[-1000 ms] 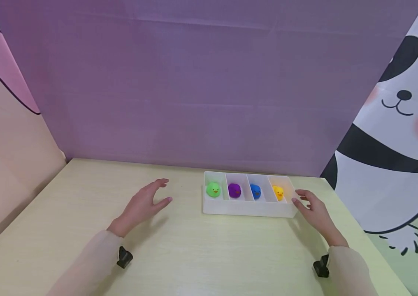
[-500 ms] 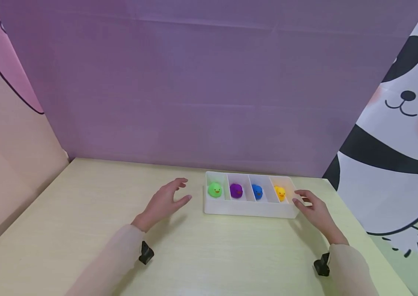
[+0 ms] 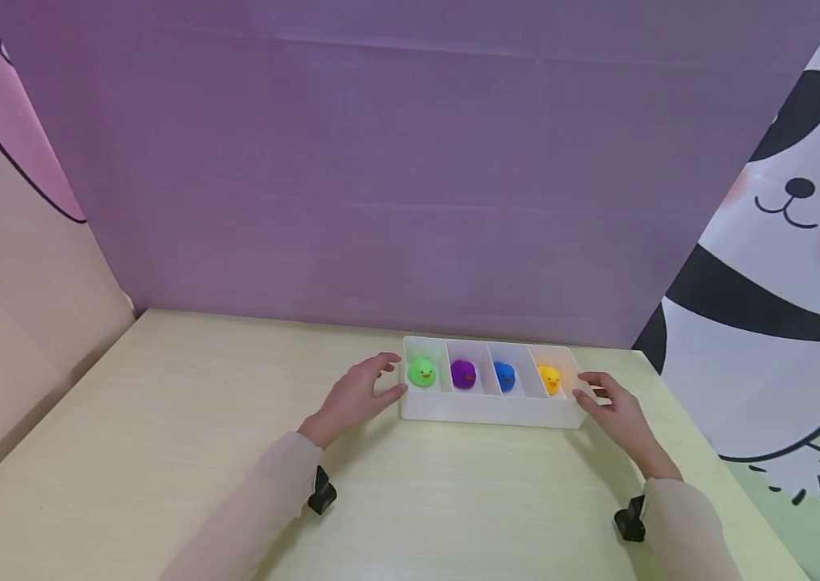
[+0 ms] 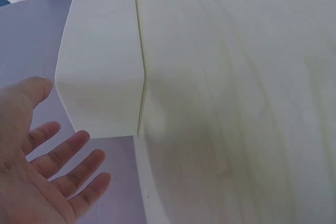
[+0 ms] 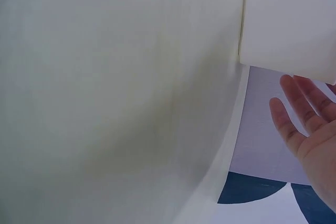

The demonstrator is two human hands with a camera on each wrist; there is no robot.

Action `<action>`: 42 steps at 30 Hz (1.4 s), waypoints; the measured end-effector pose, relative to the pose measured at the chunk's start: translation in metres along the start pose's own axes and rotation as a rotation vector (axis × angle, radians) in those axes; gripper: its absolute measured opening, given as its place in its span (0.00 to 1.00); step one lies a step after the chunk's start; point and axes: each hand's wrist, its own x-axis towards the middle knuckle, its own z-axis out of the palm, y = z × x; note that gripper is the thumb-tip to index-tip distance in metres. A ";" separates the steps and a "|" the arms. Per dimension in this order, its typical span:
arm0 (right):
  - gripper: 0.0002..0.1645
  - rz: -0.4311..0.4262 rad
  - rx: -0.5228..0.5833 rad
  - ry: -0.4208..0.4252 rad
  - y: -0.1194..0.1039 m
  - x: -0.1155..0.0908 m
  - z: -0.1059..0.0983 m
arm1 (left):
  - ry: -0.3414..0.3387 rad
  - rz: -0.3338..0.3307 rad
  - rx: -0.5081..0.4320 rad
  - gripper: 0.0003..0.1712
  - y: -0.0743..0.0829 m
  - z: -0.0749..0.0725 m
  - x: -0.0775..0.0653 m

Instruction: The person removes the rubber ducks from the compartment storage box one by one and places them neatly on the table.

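Observation:
A white box with several compartments (image 3: 490,410) stands on the table. From left to right it holds a green toy duck (image 3: 421,372), a purple toy duck (image 3: 463,374), a blue toy duck (image 3: 504,376) and a yellow toy duck (image 3: 549,379). My left hand (image 3: 353,399) is at the box's left end, thumb and fingertips right by the wall and fingers spread. At the right end, my right hand (image 3: 622,415) has its relaxed fingertips at the wall. Both wrist views show the box's outer walls (image 4: 105,35) beside loose fingers, with the ducks hidden.
The pale wooden table (image 3: 453,500) ends just behind the box at a purple cloth backdrop (image 3: 395,161). A panda-printed cloth (image 3: 780,266) hangs to the right, and a pink and peach cloth (image 3: 18,323) to the left. Each wrist wears a small black device (image 3: 322,490).
My left hand has moved right across the table to the box's left end. My right hand stays at the right end, and the box and ducks keep their places.

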 end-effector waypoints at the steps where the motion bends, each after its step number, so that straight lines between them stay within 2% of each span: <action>1: 0.29 0.002 0.003 0.000 0.001 0.000 0.000 | -0.007 -0.003 0.001 0.29 0.001 0.001 0.001; 14: 0.30 0.018 0.015 -0.013 0.005 0.002 0.002 | -0.044 0.016 0.010 0.26 0.008 0.012 0.009; 22: 0.30 0.027 0.016 -0.018 0.004 0.002 0.000 | -0.040 0.003 0.005 0.25 0.009 0.012 0.009; 32: 0.29 0.018 0.009 -0.019 0.003 0.003 0.001 | -0.033 -0.013 0.053 0.25 0.010 0.010 0.009; 42: 0.30 0.021 0.006 -0.031 0.000 0.001 0.001 | -0.037 0.003 0.066 0.25 0.009 0.008 0.009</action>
